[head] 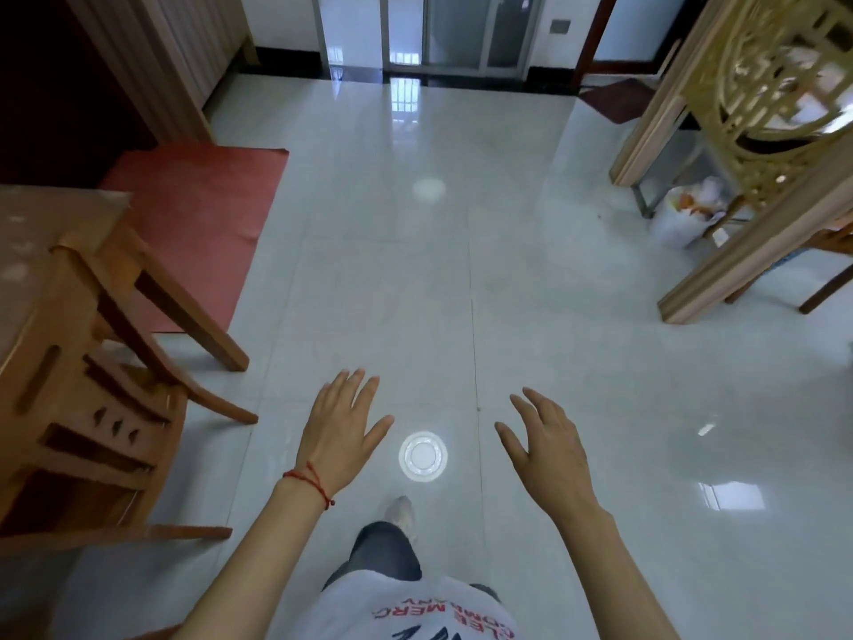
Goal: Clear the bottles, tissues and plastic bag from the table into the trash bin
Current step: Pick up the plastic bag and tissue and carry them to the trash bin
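Note:
My left hand [341,427] and my right hand [549,445] are both held out over the white tiled floor, fingers spread, holding nothing. A red string is tied around my left wrist. The wooden table [27,251] shows at the left edge, its visible top blurred. A white bag full of rubbish [687,214] sits on the floor at the right, behind the carved golden screen; whether it lines a bin I cannot tell. No bottles, tissues or loose plastic bag are in view.
A wooden chair [106,408] stands tucked against the table at the left. A red mat [198,224] lies beyond it. The golden wooden screen [757,145] rises at the right. Glass doors [438,34] close off the far end.

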